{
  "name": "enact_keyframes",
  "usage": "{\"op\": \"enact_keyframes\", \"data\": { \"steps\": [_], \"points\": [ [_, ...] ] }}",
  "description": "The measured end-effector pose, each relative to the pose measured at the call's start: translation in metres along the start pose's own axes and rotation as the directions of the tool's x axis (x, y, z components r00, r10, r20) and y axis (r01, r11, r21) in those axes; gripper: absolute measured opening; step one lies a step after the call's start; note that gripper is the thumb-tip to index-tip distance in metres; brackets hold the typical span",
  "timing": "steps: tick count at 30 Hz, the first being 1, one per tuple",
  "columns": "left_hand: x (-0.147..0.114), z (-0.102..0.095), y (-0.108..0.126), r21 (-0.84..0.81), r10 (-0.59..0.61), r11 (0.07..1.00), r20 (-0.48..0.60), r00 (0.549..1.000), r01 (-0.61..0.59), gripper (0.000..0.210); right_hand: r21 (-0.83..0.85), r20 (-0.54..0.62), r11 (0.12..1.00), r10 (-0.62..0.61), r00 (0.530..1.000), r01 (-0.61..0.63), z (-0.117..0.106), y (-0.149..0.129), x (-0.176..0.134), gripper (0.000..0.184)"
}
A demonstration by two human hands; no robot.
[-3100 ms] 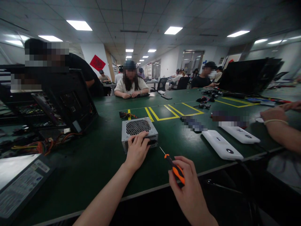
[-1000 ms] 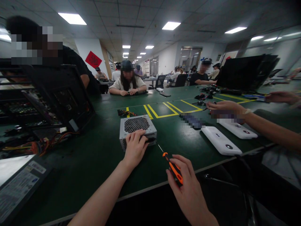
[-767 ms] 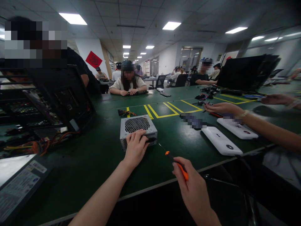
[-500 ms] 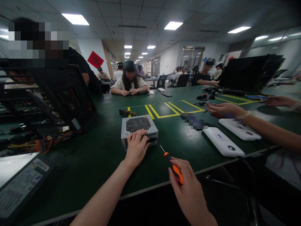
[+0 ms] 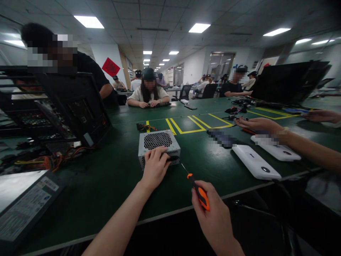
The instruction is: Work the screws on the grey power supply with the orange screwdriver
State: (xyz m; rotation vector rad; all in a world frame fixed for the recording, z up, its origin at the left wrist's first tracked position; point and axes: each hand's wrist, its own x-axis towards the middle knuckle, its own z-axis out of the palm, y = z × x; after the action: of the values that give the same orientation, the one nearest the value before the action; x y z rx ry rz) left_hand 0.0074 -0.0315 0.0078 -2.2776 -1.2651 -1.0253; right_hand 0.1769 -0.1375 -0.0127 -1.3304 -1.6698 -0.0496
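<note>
A grey metal power supply unit (image 5: 155,139) with a honeycomb grille on top sits on the green table in front of me. My left hand (image 5: 156,165) is closed against its near side, fingers bent over the top edge. Beside my thumb a dark part (image 5: 174,158) shows on that side; I cannot make out what it is. In my right hand (image 5: 210,202) is a screwdriver (image 5: 201,195) with an orange and black handle. Its thin shaft points up and left, with the tip close to the unit's near right corner; whether they touch I cannot tell.
A second power supply (image 5: 29,202) with a label lies at the left, below an open black computer case (image 5: 80,106) and loose cables (image 5: 50,160). To the right are white devices (image 5: 255,161), a dark phone-like object (image 5: 220,138) and another person's hands (image 5: 255,124). People sit beyond.
The screwdriver handle has turned a little in my right hand, its tip staying by the same corner. My left hand keeps its place. The person at the left has shifted right; the view moved slightly.
</note>
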Motion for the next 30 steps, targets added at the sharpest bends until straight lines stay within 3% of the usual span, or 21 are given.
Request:
{"op": "enact_keyframes", "data": {
  "steps": [5,11,18,21,25,30],
  "points": [
    [0.0,-0.001,0.0,0.007,0.005,1.0,0.005,1.0,-0.005,0.012,-0.02,0.002,1.0,0.007,1.0,-0.007,-0.002,0.003,0.001,0.011],
    [0.0,0.0,-0.001,0.005,0.004,1.0,-0.001,1.0,-0.004,0.011,0.007,0.085,0.984,0.175,0.981,-0.177,-0.009,0.007,0.007,0.015],
    [-0.001,0.002,-0.001,0.018,0.001,1.0,-0.009,1.0,-0.001,0.012,-0.021,0.019,1.0,0.016,1.0,-0.015,-0.001,0.001,0.003,0.015],
    [-0.001,0.003,-0.001,0.023,-0.001,1.0,-0.015,1.0,0.002,0.012,0.007,0.044,0.997,0.08,0.996,-0.08,-0.002,0.002,0.003,0.014],
    [-0.001,0.002,-0.001,0.018,0.002,1.0,-0.007,1.0,-0.002,0.012,0.039,0.178,0.971,0.224,0.958,-0.234,-0.004,0.004,0.007,0.016],
    [0.002,0.003,-0.004,0.017,-0.003,1.0,-0.001,1.0,0.003,0.011,0.024,0.144,0.985,0.167,0.975,-0.173,0.009,-0.003,0.01,0.01]
  ]
}}
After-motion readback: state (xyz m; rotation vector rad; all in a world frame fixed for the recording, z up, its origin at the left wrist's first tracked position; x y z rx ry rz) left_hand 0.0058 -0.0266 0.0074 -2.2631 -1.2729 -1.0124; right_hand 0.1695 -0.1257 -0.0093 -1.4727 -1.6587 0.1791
